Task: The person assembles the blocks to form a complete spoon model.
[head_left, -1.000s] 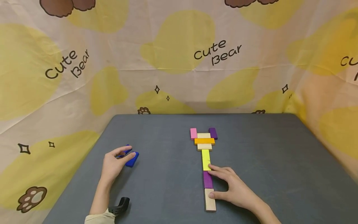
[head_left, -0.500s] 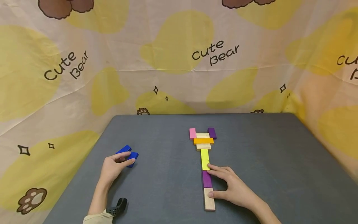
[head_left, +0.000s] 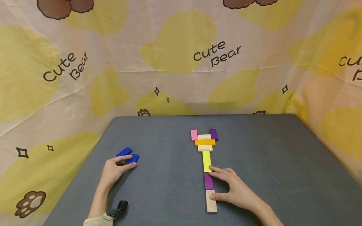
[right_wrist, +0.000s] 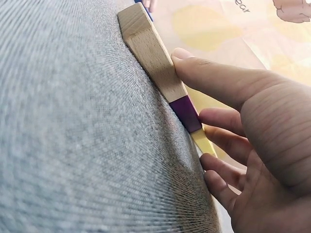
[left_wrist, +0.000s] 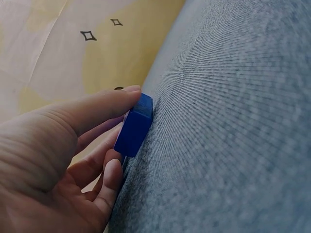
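My left hand (head_left: 111, 171) pinches a blue block (head_left: 133, 158) between thumb and fingers at the table's left side. In the left wrist view the thumb lies along one edge of this blue block (left_wrist: 134, 127), close over the cloth. A second blue block (head_left: 124, 151) lies just beyond it. My right hand (head_left: 236, 191) rests at a line of blocks, fingers extended. Its thumb touches the plain wooden block (head_left: 211, 205), nearest me. Its fingertips are at the purple block (head_left: 208, 181) and yellow block (head_left: 206, 158), all end to end.
Beyond the yellow block, ribbed wooden pieces (head_left: 205, 147) and an orange block (head_left: 205, 142) lie crosswise. A pink block (head_left: 194, 135) and a dark purple block (head_left: 213, 134) flank the far end. A printed curtain (head_left: 175, 78) hangs behind the grey table (head_left: 169, 194).
My left hand has drawn back slightly and closed on the nearer blue block, leaving the farther one more visible. The right hand keeps its place on the line; the view shifts slightly.
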Tool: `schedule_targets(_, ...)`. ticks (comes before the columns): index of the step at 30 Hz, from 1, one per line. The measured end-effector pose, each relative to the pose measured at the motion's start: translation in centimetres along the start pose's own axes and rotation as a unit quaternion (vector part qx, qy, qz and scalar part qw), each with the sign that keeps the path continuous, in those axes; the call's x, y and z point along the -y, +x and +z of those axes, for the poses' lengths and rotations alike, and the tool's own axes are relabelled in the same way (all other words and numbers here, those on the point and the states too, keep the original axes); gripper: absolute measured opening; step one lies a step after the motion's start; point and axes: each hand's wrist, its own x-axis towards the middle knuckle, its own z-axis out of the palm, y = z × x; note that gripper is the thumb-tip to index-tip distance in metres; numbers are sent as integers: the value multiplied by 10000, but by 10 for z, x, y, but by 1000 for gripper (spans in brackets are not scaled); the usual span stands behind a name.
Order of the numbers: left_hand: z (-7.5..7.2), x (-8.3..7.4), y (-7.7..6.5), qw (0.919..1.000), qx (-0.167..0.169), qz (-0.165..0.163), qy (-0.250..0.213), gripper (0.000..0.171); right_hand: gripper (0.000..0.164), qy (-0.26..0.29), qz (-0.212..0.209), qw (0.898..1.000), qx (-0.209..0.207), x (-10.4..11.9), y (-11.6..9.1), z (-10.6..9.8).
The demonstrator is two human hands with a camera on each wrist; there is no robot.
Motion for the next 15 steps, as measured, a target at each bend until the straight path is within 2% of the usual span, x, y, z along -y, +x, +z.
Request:
schedule_targets(7,-1,2,-1,10000,30,-49,34,52,77,-19,-21,10000,0,0,0,2)
schedule_targets(15,-3,2,0,9996,266,-6,-40,56,76,-12,-47,10000,-22,1,-1,2)
